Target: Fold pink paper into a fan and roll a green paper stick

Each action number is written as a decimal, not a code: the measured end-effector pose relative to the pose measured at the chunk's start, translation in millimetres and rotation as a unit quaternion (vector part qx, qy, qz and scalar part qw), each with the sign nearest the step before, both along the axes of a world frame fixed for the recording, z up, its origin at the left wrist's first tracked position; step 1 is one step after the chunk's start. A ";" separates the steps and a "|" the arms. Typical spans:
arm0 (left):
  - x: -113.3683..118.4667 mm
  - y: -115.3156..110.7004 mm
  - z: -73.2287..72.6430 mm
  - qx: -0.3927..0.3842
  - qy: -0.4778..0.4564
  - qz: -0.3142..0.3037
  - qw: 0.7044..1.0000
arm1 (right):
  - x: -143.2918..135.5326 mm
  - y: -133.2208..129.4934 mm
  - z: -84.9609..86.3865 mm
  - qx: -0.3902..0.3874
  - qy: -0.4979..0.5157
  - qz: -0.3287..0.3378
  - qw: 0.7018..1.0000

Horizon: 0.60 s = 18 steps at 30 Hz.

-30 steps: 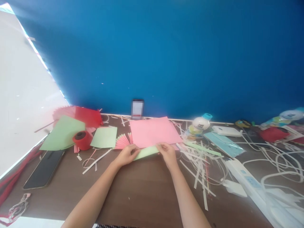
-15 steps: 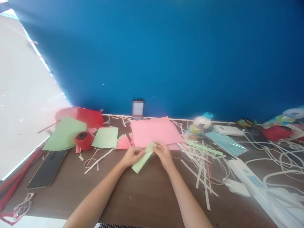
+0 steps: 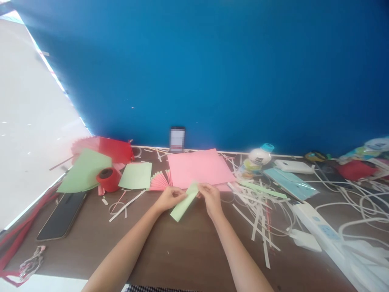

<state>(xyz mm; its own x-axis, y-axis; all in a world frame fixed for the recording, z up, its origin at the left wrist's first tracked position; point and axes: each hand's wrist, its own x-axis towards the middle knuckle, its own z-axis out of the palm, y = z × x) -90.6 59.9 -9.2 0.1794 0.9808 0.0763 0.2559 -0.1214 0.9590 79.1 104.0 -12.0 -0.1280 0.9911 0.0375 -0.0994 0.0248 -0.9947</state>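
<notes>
A folded strip of light green paper (image 3: pixel 184 207) slants between my two hands above the dark brown table (image 3: pixel 182 251). My left hand (image 3: pixel 170 198) pinches its left side, thumb on top. At the upper right end, my right hand (image 3: pixel 209 195) grips the paper's edge between thumb and fingers; some fingertips are hidden. Just beyond lies a sheet of pink paper (image 3: pixel 199 168). A pleated pink paper fan (image 3: pixel 160 181) is beside my left hand, with a square green sheet (image 3: pixel 135 175) further left.
At left are a red roll (image 3: pixel 108 179), green sheets (image 3: pixel 85 172) and a dark phone (image 3: pixel 62 217). To the right lie paper strips (image 3: pixel 258 215), a bottle (image 3: pixel 257 159), a power strip (image 3: pixel 319 225) and tangled white cables (image 3: pixel 358 198). A blue wall (image 3: pixel 194 73) rises behind.
My right hand has shifted slightly along the upper end of the green paper. My left hand keeps its pinch, and the view has moved a little.
</notes>
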 end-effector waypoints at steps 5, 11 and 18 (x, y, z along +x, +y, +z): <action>-0.1 -0.1 -4.4 0.006 -0.005 0.021 1.000 | -2.2 -1.4 -3.2 0.018 -0.014 -0.008 1.000; 0.9 -1.3 -3.2 -0.008 -0.013 -0.027 1.000 | -4.5 -6.7 3.2 0.040 -0.030 -0.013 0.999; 2.1 -1.8 -1.1 0.026 -0.030 0.029 0.999 | -9.2 -12.0 7.4 0.041 -0.100 0.047 0.993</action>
